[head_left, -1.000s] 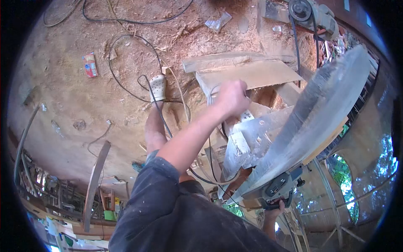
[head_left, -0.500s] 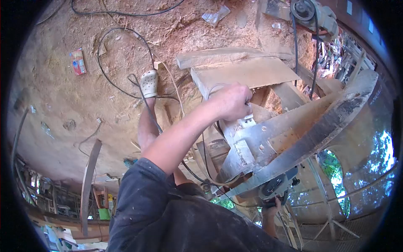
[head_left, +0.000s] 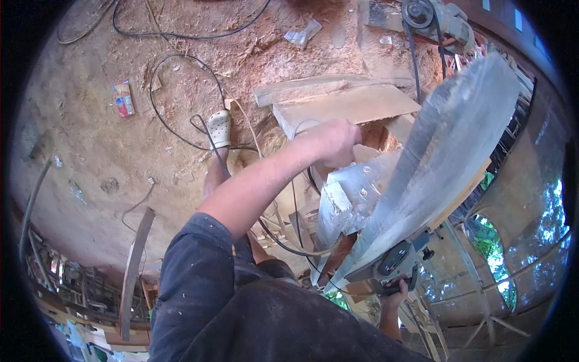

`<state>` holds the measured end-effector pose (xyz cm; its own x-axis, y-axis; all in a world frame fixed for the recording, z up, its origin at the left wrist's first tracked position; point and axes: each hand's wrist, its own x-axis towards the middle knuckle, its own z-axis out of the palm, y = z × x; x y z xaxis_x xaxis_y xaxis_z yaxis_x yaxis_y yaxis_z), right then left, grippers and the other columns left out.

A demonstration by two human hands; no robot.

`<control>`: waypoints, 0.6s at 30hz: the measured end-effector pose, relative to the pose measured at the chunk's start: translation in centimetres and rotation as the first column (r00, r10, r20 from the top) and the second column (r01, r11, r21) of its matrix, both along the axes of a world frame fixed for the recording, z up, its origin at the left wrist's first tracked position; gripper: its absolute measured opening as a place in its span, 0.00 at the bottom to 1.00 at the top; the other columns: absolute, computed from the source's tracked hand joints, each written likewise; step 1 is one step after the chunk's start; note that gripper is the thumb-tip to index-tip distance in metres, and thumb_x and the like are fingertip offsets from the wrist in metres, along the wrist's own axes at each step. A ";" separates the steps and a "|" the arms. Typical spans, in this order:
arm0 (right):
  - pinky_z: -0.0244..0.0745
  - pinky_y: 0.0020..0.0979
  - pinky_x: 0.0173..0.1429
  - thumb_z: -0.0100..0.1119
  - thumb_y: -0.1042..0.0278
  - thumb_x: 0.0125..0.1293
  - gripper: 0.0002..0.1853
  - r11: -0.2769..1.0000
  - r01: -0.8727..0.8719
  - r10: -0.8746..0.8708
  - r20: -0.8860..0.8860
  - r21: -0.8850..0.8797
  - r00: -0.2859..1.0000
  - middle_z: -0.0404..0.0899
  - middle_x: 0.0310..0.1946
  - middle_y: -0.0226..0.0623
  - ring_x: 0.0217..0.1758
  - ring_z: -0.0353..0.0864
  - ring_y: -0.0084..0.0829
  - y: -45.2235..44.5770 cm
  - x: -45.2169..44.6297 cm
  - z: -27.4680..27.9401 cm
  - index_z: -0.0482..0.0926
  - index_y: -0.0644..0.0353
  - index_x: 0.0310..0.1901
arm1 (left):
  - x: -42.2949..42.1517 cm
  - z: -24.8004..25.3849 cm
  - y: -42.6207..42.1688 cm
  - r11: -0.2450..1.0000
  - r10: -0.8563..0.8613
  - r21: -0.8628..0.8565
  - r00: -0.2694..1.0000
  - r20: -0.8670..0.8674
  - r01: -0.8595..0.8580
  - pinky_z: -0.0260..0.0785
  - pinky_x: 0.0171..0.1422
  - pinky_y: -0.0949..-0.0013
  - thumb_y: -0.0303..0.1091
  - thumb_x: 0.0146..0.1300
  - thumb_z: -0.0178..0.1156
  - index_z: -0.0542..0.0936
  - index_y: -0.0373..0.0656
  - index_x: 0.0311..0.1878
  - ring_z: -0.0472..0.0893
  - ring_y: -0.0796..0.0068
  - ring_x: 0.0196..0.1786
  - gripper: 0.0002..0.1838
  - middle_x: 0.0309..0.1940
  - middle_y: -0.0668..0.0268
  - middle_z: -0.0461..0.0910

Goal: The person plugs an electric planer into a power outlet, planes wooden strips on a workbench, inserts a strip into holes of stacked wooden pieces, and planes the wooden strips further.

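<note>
My left hand [head_left: 338, 143] is closed above a dusty, pale wooden block [head_left: 362, 184]; what its fingers hold is hidden. Lower right, my right hand [head_left: 395, 292] is wrapped round the rear handle of a dark grey power tool [head_left: 392, 262]. That tool lies against the lower edge of a large, curved grey board [head_left: 452, 139], whose broad face shows. A reddish-brown piece [head_left: 339, 256] is visible between the block and the board. Dark and pale cables pass beneath my left forearm.
A flat board [head_left: 350, 107] lies beyond my left hand, with a motor and belt [head_left: 443, 27] at the upper right. A pale perforated shoe [head_left: 219, 128] is on my foot. Looped cable [head_left: 154, 90], a red packet [head_left: 122, 99] and a curved plank [head_left: 136, 271] are at left.
The curved board first turned so its edge and the hollow beside it showed, then swung back to show its broad face. My right hand and the tool shifted with it; my left hand stayed closed.
</note>
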<state>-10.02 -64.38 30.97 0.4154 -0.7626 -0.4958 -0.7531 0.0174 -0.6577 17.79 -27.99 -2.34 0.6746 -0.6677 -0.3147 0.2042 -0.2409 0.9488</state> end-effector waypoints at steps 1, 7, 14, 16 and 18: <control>0.71 0.32 0.31 0.55 0.61 0.63 0.13 1.000 0.002 -0.003 0.007 0.003 1.000 0.74 0.25 0.28 0.24 0.73 0.27 0.0 0.0 0.1 0.74 0.53 0.47 | -0.1 0.3 0.0 1.000 -0.002 0.016 0.999 -0.036 0.003 0.76 0.44 0.54 0.38 0.53 0.66 0.84 0.35 0.30 0.83 0.47 0.36 0.13 0.28 0.46 0.82; 0.71 0.31 0.34 0.56 0.60 0.64 0.18 0.996 0.090 -0.090 0.010 0.004 0.996 0.72 0.26 0.30 0.27 0.72 0.26 -0.3 -0.1 0.1 0.70 0.55 0.53 | -3.5 -0.5 0.7 0.928 0.370 0.037 0.901 -0.228 -0.372 0.76 0.42 0.61 0.40 0.57 0.66 0.85 0.38 0.38 0.85 0.57 0.37 0.14 0.30 0.49 0.83; 0.71 0.29 0.33 0.50 0.65 0.70 0.15 0.972 -0.143 0.101 0.221 0.186 0.970 0.69 0.25 0.30 0.25 0.70 0.25 -1.0 -1.2 -0.7 0.68 0.56 0.56 | -17.7 6.0 3.9 0.579 0.791 0.346 0.612 -0.019 -0.738 0.71 0.34 0.59 0.35 0.61 0.65 0.78 0.36 0.28 0.79 0.55 0.28 0.12 0.23 0.53 0.78; 0.71 0.30 0.33 0.51 0.68 0.68 0.15 0.967 -0.120 0.056 0.271 0.224 0.961 0.70 0.25 0.30 0.25 0.70 0.26 -0.4 -0.9 -0.8 0.69 0.56 0.55 | -21.0 9.4 3.2 0.646 0.723 0.273 0.686 0.080 -0.713 0.71 0.36 0.60 0.34 0.58 0.68 0.77 0.36 0.27 0.79 0.55 0.31 0.12 0.26 0.54 0.79; 0.72 0.30 0.32 0.53 0.70 0.66 0.15 0.959 -0.103 0.013 0.325 0.263 0.946 0.70 0.25 0.31 0.26 0.71 0.27 -0.4 -0.9 -0.8 0.69 0.56 0.54 | -23.9 11.1 2.5 0.628 0.694 0.169 0.645 0.320 -0.760 0.72 0.40 0.62 0.35 0.53 0.72 0.75 0.37 0.26 0.81 0.56 0.39 0.15 0.33 0.56 0.80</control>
<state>-10.95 -64.73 30.15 0.6242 -0.5867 -0.5158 -0.5113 0.1925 -0.8376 -6.07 -25.54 8.74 0.9686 0.1598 -0.1902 0.2353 -0.3440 0.9090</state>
